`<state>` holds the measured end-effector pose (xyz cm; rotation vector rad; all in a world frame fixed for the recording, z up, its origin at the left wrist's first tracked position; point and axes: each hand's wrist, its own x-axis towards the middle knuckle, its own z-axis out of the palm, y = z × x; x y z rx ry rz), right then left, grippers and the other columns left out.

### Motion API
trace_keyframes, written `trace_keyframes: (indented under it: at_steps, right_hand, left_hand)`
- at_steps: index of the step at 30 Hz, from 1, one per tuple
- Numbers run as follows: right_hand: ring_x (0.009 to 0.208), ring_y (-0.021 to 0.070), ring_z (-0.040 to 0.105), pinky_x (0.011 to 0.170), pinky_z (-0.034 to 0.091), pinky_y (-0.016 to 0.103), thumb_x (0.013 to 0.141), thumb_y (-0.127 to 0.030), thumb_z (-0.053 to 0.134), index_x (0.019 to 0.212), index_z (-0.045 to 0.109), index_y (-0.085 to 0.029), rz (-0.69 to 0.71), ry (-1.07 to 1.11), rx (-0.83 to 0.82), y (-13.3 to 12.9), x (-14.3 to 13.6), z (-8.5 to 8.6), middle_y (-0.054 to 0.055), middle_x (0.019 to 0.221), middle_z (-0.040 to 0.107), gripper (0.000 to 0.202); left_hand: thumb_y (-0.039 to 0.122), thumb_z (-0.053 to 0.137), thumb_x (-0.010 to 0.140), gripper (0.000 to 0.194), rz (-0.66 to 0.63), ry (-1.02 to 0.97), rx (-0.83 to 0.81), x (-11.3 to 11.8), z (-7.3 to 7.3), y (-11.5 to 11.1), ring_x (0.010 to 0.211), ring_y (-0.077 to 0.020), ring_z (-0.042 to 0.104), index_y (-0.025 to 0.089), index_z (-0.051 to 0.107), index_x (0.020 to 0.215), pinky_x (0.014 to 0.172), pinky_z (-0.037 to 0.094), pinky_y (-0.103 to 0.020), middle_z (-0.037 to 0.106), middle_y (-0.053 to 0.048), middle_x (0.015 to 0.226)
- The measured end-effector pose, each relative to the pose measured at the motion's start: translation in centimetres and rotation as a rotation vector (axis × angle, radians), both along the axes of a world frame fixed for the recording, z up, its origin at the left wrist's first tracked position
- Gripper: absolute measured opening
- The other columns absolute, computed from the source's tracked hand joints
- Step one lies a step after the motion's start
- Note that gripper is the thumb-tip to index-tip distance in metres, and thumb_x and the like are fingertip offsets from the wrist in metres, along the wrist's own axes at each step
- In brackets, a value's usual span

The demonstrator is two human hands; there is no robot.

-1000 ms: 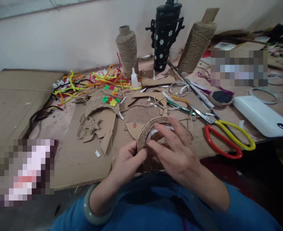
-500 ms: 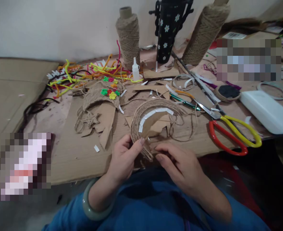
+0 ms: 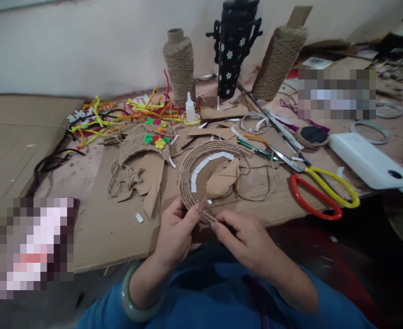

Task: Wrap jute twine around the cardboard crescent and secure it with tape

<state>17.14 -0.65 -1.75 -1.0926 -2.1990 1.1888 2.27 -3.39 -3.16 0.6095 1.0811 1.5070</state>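
Note:
A crescent-shaped cardboard piece [image 3: 186, 179] carries rows of jute twine along its outer curve. White tape strips [image 3: 204, 164] line the inner edge of the twine. My left hand [image 3: 178, 230] grips the crescent's lower left part, thumb on top and fingers beneath. At the lower tip, my right hand [image 3: 245, 237] pinches the twine ends between thumb and forefinger. A loose loop of twine [image 3: 268, 194] trails on the cardboard to the right. Left of the crescent lie a twine star [image 3: 131, 178] and a twine-covered crescent [image 3: 138, 139] decorated with small coloured flowers.
Scissors [image 3: 316, 194] with red and yellow handles lie at the right, near a white power bank [image 3: 367, 160]. Behind stand a glue bottle [image 3: 190, 109], a twine spool [image 3: 180, 68], a leaning spool [image 3: 280, 61] and a black flowered vase [image 3: 230, 59]. Pipe cleaners [image 3: 98, 114] are heaped at the left.
My right hand has closed onto the crescent's lower tip, where it was slightly apart before. The camera view has shifted a little; my left hand keeps its hold.

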Motion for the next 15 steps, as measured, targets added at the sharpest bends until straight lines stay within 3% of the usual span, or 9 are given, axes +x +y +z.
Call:
trace_keyframes:
  at_steps: [5,8,15]
  right_hand:
    - [0.054,0.0097,0.047,0.052,0.033,0.022,0.088,-0.027,0.043,0.065,0.049,-0.02,-0.036,0.054,-0.037,0.16,0.04,0.27,-0.004,0.057,0.049,0.024]
    - [0.056,0.0103,0.049,0.053,0.034,0.021,0.089,-0.029,0.043,0.071,0.053,-0.019,-0.017,0.063,-0.067,0.36,-0.01,0.49,-0.003,0.06,0.052,0.022]
    - [0.053,0.0102,0.05,0.052,0.036,0.022,0.088,-0.023,0.042,0.069,0.05,-0.02,-0.044,0.097,-0.047,0.35,-0.13,0.18,-0.003,0.056,0.054,0.021]
  left_hand:
    - [0.031,0.074,0.072,0.018,-0.107,0.055,-0.046,-0.37,-0.35,-0.42,0.062,-0.0102,0.056,0.015,0.07,0.079,0.061,0.047,-0.022,0.066,-0.001,0.068]
    - [0.032,0.075,0.07,0.019,-0.077,0.081,-0.107,-0.46,-0.44,-0.39,0.054,-0.0078,0.052,0.014,0.069,0.072,0.054,0.044,-0.019,0.062,0.001,0.059]
    - [0.03,0.079,0.064,0.02,-0.03,0.059,-0.099,0.09,0.31,0.12,0.052,-0.0082,0.054,0.015,0.07,0.073,0.051,0.045,-0.019,0.067,0.0,0.063]
